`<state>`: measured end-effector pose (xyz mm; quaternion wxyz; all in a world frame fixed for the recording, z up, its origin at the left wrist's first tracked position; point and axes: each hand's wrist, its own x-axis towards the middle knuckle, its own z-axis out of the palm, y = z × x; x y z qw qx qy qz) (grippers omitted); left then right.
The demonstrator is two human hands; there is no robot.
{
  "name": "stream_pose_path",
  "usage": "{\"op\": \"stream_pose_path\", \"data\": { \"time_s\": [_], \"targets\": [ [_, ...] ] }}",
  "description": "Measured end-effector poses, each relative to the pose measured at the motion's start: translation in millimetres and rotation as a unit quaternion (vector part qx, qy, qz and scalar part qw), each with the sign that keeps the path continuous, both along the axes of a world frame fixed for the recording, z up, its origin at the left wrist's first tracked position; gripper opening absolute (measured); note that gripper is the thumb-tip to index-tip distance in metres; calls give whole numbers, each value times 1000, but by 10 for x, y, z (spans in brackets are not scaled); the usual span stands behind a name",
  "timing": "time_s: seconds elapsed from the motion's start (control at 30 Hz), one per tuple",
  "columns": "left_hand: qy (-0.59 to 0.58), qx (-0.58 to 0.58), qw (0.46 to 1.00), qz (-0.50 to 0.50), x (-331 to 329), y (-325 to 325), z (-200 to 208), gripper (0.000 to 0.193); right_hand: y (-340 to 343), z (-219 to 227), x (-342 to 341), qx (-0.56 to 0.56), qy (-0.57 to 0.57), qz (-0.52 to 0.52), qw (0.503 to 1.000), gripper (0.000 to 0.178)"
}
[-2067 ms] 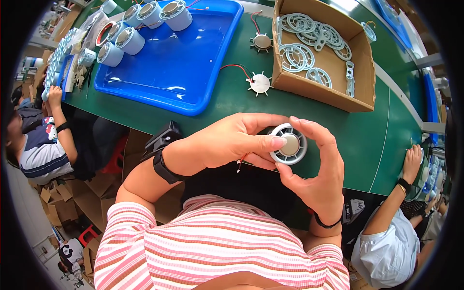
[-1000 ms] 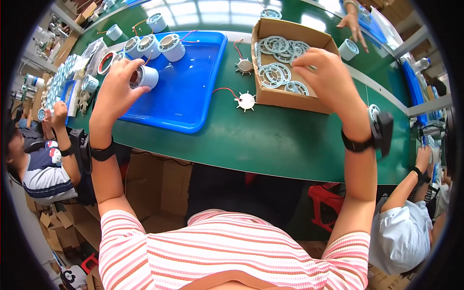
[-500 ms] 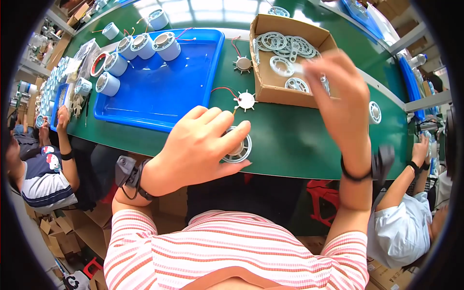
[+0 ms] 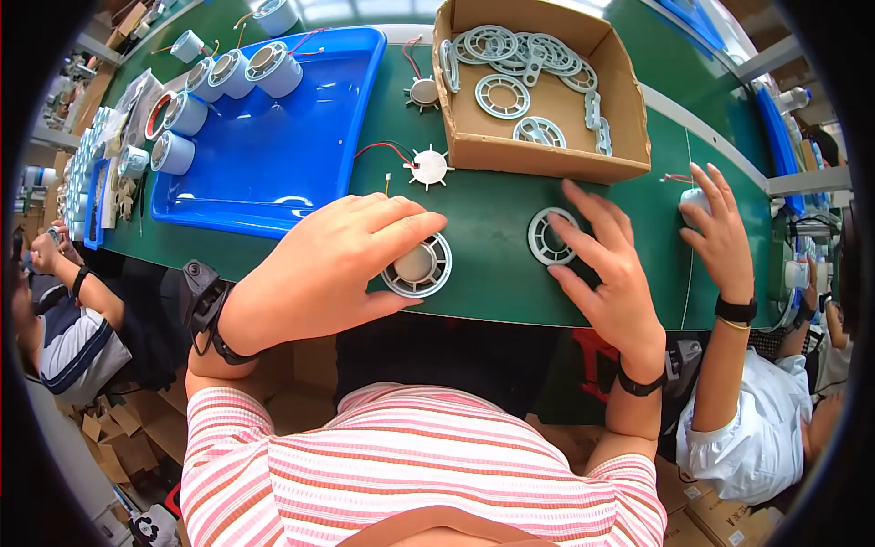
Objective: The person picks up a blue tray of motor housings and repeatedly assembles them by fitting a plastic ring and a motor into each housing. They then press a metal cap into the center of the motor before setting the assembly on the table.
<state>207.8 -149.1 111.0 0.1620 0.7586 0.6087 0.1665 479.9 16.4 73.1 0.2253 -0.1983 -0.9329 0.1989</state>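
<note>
My left hand (image 4: 333,264) is closed round a light-blue spoked ring (image 4: 442,276) with a round metal disc in its middle, held at the table's near edge. Thumb and index finger lie along opposite sides of it. To the right, my right hand (image 4: 611,269) pinches a second light-blue spoked ring (image 4: 540,239) flat over the table, thumb and forefinger at its rim. Green shows through its gaps. Beyond the left hand lies a white star-shaped disc (image 4: 428,168) with red and black wires; a similar wired disc (image 4: 422,92) sits farther back.
An open cardboard box (image 4: 547,162) holds several spoked rings and small link-shaped pieces. At left, a blue tray (image 4: 264,150) carries several light-blue cylinders (image 4: 275,71) along its edge. A co-worker's hand (image 4: 725,237) holds a cylinder at right. Another person works at far left.
My right hand has come down from over the box to the spoked ring on the table. The left hand keeps its ring. A co-worker's hand has come in at right.
</note>
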Motion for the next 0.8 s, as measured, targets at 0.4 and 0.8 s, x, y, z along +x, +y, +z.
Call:
{"op": "stream_pose_path", "data": {
  "time_s": [0.4,0.8],
  "targets": [
    [-521,-199,815,157,623,122,-379,72,-457,-16,-209,-205,173,6,963,55],
    [-613,-148,765,130,648,132,-599,64,-562,22,-335,-167,155,-19,974,53]
  ]
}}
